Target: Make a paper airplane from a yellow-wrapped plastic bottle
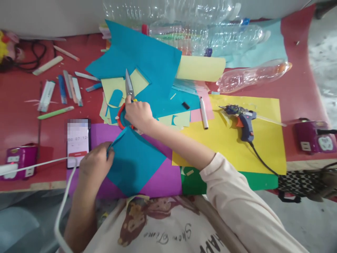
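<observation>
My left hand [98, 160] is closed on the left corner of a blue paper sheet [138, 158]. The sheet's left edge looks folded or lifted, and the rest lies over purple paper [171, 177]. Farther up, my right hand [138, 111] grips scissors [129, 84] with orange-red handles, its fingers around the handle area. The blades point away from me over blue and pale yellow paper scraps [116, 84]. My palm hides part of the handles. A larger blue sheet [152, 66] with a cut edge lies beyond the scissors.
A glue gun [246, 124] rests on yellow paper [263, 154] at the right. Clear plastic bottles [184, 33] line the back. Several markers [61, 89] lie at the left, near a phone [78, 142]. A white cable [61, 207] crosses by my left arm.
</observation>
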A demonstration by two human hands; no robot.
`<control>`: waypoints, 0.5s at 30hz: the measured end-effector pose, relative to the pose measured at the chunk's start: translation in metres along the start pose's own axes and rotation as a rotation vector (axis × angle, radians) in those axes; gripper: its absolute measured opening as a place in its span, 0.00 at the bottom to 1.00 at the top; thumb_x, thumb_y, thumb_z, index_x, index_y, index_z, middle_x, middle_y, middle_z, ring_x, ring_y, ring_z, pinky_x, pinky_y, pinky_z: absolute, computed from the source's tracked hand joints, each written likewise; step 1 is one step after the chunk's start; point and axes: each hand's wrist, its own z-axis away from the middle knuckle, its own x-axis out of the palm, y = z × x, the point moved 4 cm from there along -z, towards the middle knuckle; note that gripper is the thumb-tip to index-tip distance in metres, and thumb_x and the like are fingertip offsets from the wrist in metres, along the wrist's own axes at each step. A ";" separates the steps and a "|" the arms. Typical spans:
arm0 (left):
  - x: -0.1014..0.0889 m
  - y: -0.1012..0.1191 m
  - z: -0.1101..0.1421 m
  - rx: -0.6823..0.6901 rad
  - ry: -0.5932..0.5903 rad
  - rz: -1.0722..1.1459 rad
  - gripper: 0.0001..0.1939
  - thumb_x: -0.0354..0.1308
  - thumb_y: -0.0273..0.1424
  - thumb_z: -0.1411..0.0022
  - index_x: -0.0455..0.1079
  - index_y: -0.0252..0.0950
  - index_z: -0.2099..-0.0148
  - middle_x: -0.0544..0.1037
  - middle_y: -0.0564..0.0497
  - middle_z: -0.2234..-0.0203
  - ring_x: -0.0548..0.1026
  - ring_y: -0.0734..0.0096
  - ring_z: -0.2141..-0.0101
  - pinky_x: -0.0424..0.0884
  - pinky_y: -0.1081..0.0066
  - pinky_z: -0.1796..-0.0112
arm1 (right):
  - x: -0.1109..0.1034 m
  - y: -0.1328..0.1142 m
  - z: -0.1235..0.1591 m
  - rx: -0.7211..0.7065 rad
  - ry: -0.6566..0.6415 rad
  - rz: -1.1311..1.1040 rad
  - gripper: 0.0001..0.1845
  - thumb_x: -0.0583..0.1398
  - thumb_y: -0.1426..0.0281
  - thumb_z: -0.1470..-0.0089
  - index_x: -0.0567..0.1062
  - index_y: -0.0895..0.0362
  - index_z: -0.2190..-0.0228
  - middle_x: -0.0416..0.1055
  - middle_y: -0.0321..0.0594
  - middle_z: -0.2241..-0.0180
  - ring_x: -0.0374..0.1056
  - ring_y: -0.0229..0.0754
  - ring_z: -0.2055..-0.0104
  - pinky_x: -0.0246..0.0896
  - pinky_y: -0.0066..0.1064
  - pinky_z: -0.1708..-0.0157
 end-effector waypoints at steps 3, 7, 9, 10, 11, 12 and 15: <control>-0.003 0.002 -0.001 -0.017 -0.032 0.061 0.15 0.41 0.33 0.33 0.69 0.41 0.56 0.81 0.44 0.59 0.79 0.54 0.59 0.63 0.66 0.69 | -0.001 0.006 -0.001 0.025 -0.002 -0.124 0.24 0.52 0.79 0.41 0.64 0.71 0.44 0.76 0.59 0.56 0.74 0.50 0.52 0.68 0.34 0.58; -0.005 0.007 -0.003 -0.004 -0.094 0.166 0.13 0.43 0.36 0.36 0.68 0.43 0.62 0.78 0.47 0.71 0.77 0.53 0.67 0.60 0.67 0.71 | -0.010 0.032 0.002 0.003 -0.043 -0.406 0.18 0.62 0.66 0.47 0.73 0.66 0.58 0.76 0.51 0.63 0.73 0.49 0.61 0.65 0.34 0.66; -0.005 0.008 -0.005 0.008 -0.121 0.208 0.13 0.43 0.37 0.38 0.68 0.42 0.63 0.76 0.48 0.75 0.76 0.52 0.69 0.60 0.67 0.71 | -0.017 0.051 0.005 -0.005 -0.047 -0.513 0.13 0.60 0.64 0.45 0.72 0.62 0.63 0.73 0.42 0.70 0.69 0.42 0.69 0.62 0.31 0.69; -0.005 0.007 -0.007 0.007 -0.133 0.222 0.14 0.43 0.38 0.38 0.68 0.42 0.63 0.75 0.48 0.76 0.76 0.52 0.69 0.60 0.67 0.71 | -0.022 0.060 0.009 -0.018 -0.048 -0.588 0.11 0.57 0.64 0.42 0.72 0.61 0.65 0.71 0.38 0.72 0.66 0.38 0.72 0.60 0.29 0.71; -0.004 0.006 -0.008 0.000 -0.145 0.236 0.14 0.43 0.39 0.39 0.68 0.42 0.63 0.74 0.48 0.77 0.75 0.51 0.70 0.61 0.67 0.71 | -0.027 0.069 0.014 -0.031 -0.047 -0.753 0.11 0.55 0.64 0.41 0.70 0.59 0.67 0.68 0.35 0.74 0.63 0.35 0.74 0.58 0.28 0.73; -0.003 0.005 -0.010 -0.012 -0.157 0.257 0.14 0.42 0.40 0.40 0.67 0.41 0.65 0.74 0.48 0.77 0.75 0.51 0.70 0.62 0.66 0.71 | -0.034 0.077 0.022 -0.078 -0.055 -0.947 0.13 0.53 0.62 0.39 0.69 0.58 0.69 0.66 0.33 0.75 0.60 0.33 0.76 0.56 0.27 0.76; 0.000 0.004 -0.021 -0.021 -0.146 0.374 0.15 0.43 0.44 0.43 0.65 0.41 0.69 0.75 0.47 0.77 0.76 0.53 0.72 0.66 0.65 0.71 | -0.054 0.101 0.056 -0.140 -0.141 -1.353 0.10 0.54 0.62 0.43 0.67 0.56 0.64 0.60 0.27 0.80 0.53 0.30 0.83 0.46 0.25 0.84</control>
